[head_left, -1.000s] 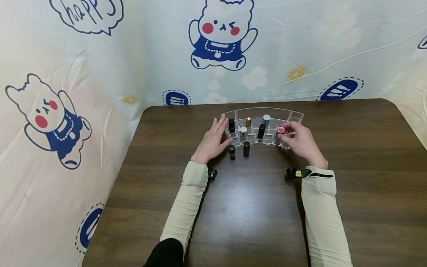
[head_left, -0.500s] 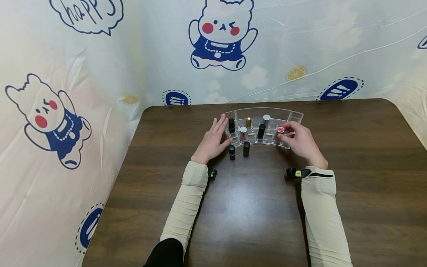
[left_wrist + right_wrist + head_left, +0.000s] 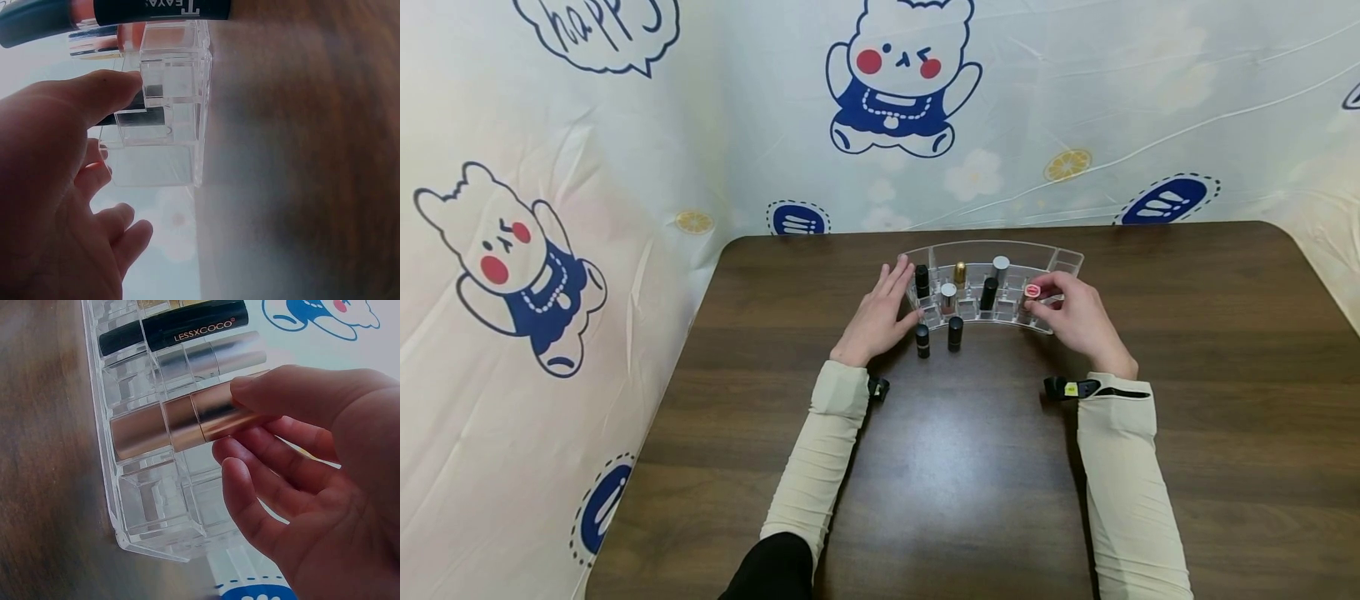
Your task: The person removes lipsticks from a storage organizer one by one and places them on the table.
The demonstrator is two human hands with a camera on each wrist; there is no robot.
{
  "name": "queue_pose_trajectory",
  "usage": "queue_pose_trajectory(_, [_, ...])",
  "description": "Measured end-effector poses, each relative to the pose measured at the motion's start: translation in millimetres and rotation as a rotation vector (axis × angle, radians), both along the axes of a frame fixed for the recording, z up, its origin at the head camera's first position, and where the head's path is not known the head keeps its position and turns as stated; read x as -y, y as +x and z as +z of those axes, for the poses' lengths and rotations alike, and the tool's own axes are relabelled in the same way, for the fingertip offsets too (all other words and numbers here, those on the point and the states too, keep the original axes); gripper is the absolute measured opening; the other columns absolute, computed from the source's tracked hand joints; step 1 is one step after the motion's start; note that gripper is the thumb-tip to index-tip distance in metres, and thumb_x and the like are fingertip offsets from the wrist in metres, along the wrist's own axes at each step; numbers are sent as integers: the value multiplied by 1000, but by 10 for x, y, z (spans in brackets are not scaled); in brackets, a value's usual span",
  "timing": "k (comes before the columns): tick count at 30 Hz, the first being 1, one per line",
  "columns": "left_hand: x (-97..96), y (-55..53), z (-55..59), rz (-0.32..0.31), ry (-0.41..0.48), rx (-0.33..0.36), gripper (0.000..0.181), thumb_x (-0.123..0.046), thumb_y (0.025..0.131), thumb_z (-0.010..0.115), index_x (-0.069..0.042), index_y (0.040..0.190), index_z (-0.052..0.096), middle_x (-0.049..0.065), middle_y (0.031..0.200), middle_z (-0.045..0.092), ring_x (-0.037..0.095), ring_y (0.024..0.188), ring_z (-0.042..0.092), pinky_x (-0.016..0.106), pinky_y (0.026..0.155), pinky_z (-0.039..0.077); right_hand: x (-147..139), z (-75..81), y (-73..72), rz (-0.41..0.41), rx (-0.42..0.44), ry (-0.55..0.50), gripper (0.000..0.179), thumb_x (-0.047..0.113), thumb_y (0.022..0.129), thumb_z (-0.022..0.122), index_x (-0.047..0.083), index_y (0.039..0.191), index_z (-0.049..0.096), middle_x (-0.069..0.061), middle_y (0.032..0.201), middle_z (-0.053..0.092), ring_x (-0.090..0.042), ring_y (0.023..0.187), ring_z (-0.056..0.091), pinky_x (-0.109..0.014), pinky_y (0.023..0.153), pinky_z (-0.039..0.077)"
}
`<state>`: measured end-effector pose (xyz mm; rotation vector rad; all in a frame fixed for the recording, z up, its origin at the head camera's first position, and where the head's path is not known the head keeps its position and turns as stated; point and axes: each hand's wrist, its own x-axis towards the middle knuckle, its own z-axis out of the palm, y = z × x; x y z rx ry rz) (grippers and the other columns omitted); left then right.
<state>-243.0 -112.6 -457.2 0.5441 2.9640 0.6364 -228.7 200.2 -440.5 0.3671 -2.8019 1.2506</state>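
A clear curved lipstick organizer (image 3: 1067, 262) stands at the back of the table. In its front row, near the right end, my right hand (image 3: 1084, 323) pinches a rose-gold lipstick (image 3: 184, 423) between thumb and fingers. The tube's lower part sits inside a compartment, and its reddish top (image 3: 1032, 291) shows in the head view. My left hand (image 3: 874, 318) rests against the organizer's left end, fingers extended along the side and thumb at the front. A black lipstick (image 3: 199, 326) and a silver one (image 3: 215, 357) stand close to the rose-gold tube.
Two dark lipsticks (image 3: 955, 335) stand on the brown table (image 3: 970, 475) before the organizer's left half. Other slots hold a gold-topped tube (image 3: 960, 273), a white-topped tube (image 3: 948, 292) and a black one (image 3: 922, 282). A printed curtain (image 3: 760, 108) hangs behind.
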Motion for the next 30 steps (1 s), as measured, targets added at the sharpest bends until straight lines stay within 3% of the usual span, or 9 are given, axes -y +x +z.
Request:
queue_pose_trajectory(20, [0, 6, -1, 2, 5, 9, 77, -40, 98, 53, -20, 157, 8, -4, 165, -3, 21, 151, -4, 57, 115, 25, -12, 21, 14, -5, 10, 0, 29, 11, 90, 68, 0, 115, 61, -18, 107, 64, -32, 92, 63, -12, 69, 43])
queue_pose_trajectory(30, [0, 4, 0, -2, 8, 5, 76, -39, 98, 53, -18, 157, 9, -5, 164, -3, 22, 152, -4, 57, 115, 25, -18, 20, 14, -3, -25, -15, 26, 11, 90, 68, -1, 112, 61, -18, 104, 65, -30, 91, 63, -8, 68, 41])
